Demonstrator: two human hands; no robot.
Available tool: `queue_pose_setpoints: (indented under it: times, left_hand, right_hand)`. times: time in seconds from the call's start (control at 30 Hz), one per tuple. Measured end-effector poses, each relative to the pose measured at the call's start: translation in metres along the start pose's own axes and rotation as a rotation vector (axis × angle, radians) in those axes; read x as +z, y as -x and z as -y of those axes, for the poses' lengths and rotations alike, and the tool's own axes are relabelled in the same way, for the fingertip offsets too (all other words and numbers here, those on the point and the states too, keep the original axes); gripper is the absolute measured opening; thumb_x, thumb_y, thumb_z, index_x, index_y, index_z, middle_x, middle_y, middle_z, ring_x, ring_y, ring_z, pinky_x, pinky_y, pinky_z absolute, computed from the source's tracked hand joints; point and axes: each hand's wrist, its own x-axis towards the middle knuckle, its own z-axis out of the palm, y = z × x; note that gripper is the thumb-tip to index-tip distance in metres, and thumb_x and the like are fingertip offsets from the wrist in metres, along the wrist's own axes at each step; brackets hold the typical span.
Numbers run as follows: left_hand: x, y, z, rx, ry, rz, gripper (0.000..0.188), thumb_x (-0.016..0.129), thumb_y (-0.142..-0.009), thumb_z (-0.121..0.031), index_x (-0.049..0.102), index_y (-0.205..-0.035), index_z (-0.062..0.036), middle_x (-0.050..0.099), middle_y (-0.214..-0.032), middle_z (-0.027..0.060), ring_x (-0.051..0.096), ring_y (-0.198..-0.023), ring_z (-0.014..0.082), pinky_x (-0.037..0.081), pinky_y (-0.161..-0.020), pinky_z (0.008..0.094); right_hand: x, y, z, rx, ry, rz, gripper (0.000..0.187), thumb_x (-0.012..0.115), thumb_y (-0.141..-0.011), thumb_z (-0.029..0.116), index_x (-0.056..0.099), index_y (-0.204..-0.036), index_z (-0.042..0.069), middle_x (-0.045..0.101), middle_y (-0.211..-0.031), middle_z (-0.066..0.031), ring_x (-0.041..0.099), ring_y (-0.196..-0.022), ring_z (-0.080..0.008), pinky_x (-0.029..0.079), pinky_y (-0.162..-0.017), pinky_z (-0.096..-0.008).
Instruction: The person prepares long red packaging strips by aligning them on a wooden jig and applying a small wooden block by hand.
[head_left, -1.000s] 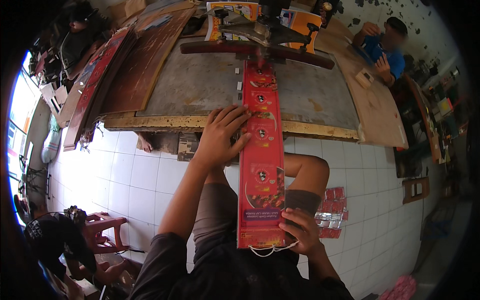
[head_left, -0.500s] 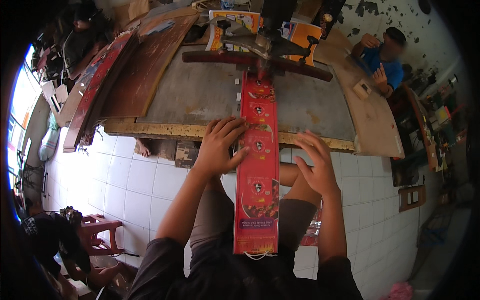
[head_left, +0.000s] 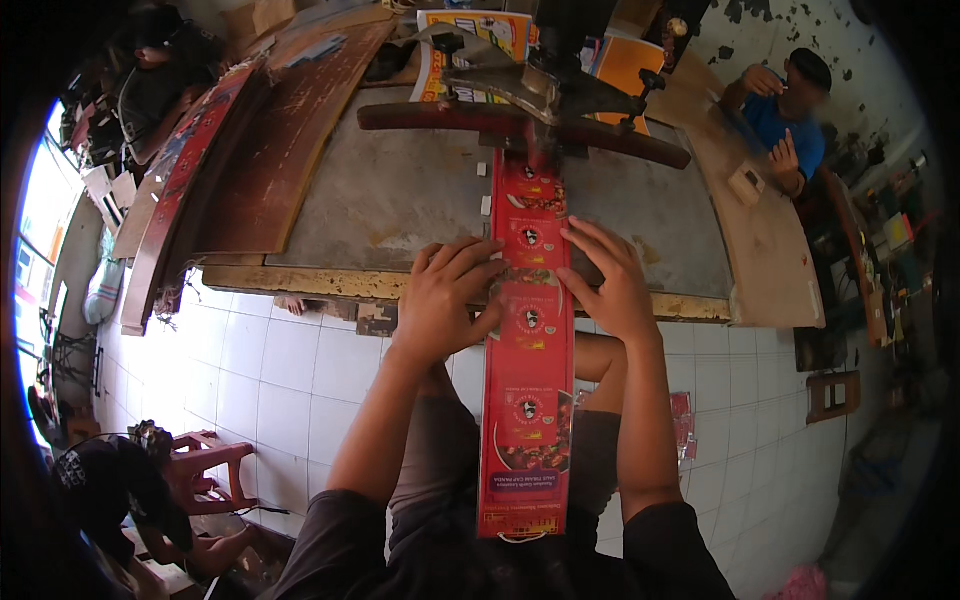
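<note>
A long red printed strip (head_left: 530, 365), with round emblems and food pictures, runs from under the press on the bench down over my lap. A thin white cord loop (head_left: 524, 537) shows at its near end. My left hand (head_left: 450, 300) holds the strip's left edge near the bench front, its thumb lower down against that edge. Opposite, my right hand (head_left: 608, 285) has its fingertips and thumb on the right edge. The strip lies between both hands. Above its far end stands the metal press, with a dark red crossbar (head_left: 430, 118). The undersides of my fingers are hidden.
Worn brown boards (head_left: 285, 150) lean at the bench's left, by the grey bench top (head_left: 375, 190). At the right, a person in blue (head_left: 808, 145) sits by a wooden board (head_left: 765, 260) bearing a small wooden block (head_left: 746, 186). A red stool (head_left: 210, 465) stands at lower left.
My right hand has moved forward and inward, from beside the strip onto its right edge. My left hand stays at the left edge. The view has shifted slightly.
</note>
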Motion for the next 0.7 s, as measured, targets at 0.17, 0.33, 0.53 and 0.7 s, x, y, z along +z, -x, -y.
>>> queue_pose_setpoints:
  times: [0.17,0.33,0.53,0.7]
  left_hand:
    - [0.0027,0.0015,0.0056,0.008,0.012,0.025,0.044,0.080,-0.081,-0.025,0.077,-0.123,-0.0118,0.070,-0.144,0.0031,0.063,-0.134,0.0261,0.044,-0.112,0.0499]
    - [0.0021,0.0006,0.0066,0.006,0.016,0.027,0.043,0.081,-0.083,-0.028,0.078,-0.123,-0.0114,0.071,-0.143,0.0031,0.064,-0.133,0.0261,0.044,-0.111,0.0491]
    - [0.0024,0.0015,0.0072,-0.007,0.035,0.026,0.043,0.081,-0.084,-0.028,0.077,-0.123,-0.0114,0.070,-0.144,0.0029,0.064,-0.133,0.0258,0.044,-0.111,0.0489]
    - [0.0012,0.0004,0.0065,-0.005,0.036,0.031,0.043,0.081,-0.084,-0.028,0.077,-0.123,-0.0112,0.070,-0.145,0.0023,0.063,-0.134,0.0250,0.044,-0.112,0.0490]
  right_hand:
    - [-0.0013,-0.0010,0.0021,0.006,0.025,0.001,0.049,0.082,-0.095,0.030,0.071,-0.138,0.010,0.063,-0.152,-0.0071,0.056,-0.143,-0.0298,0.041,-0.121,-0.0481]
    - [-0.0014,-0.0028,0.0031,0.032,-0.010,0.010,0.050,0.083,-0.093,0.023,0.072,-0.140,0.012,0.063,-0.155,-0.0052,0.054,-0.147,-0.0299,0.039,-0.122,-0.0485]
    - [-0.0013,-0.0033,0.0036,0.042,-0.003,0.021,0.049,0.083,-0.093,0.024,0.072,-0.139,0.011,0.063,-0.154,-0.0059,0.055,-0.146,-0.0300,0.040,-0.122,-0.0484]
    - [-0.0011,-0.0042,0.0024,0.036,-0.009,0.009,0.049,0.083,-0.094,0.030,0.072,-0.137,0.011,0.064,-0.153,-0.0065,0.055,-0.146,-0.0298,0.040,-0.121,-0.0479]
